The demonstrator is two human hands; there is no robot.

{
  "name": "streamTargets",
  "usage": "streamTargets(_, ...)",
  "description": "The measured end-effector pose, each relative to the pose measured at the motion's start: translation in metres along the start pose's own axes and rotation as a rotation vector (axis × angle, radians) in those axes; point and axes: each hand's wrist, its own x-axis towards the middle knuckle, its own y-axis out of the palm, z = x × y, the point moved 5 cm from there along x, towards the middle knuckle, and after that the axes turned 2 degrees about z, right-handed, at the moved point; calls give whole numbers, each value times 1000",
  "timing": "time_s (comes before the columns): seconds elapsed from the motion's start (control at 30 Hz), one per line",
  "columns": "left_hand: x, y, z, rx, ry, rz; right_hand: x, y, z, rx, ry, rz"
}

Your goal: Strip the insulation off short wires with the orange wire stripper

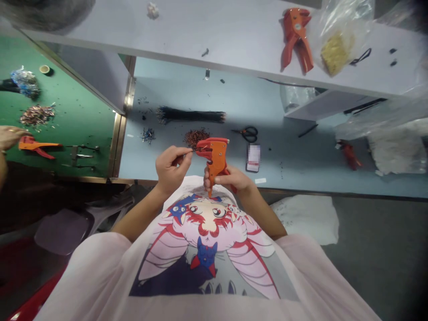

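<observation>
My right hand is wrapped round the handles of an orange and red wire stripper, held upright with its jaws facing left. My left hand is closed in a pinch on a thin black wire, whose end reaches the stripper's red jaws. Whether the jaws are clamped on it I cannot tell. Just behind the jaws lies a pile of small copper-coloured scraps. Farther back on the blue table stretches a bundle of black wires with bared ends.
Black-handled scissors and a phone lie right of the stripper. A raised white shelf crosses the back, bearing another wire stripper. At the left, a co-worker's hand touches a stripper on a green mat.
</observation>
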Motion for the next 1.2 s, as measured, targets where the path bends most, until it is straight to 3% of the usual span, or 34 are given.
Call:
streamTargets(0.3,0,0,0,24,17,13,-1,2,-2,26,19,65)
streamTargets(0.57,1,0,-6,134,146,27,0,1,0,-39,11,47)
streamTargets(1.2,4,0,-7,254,206,64,-2,2,3,-99,8,-18)
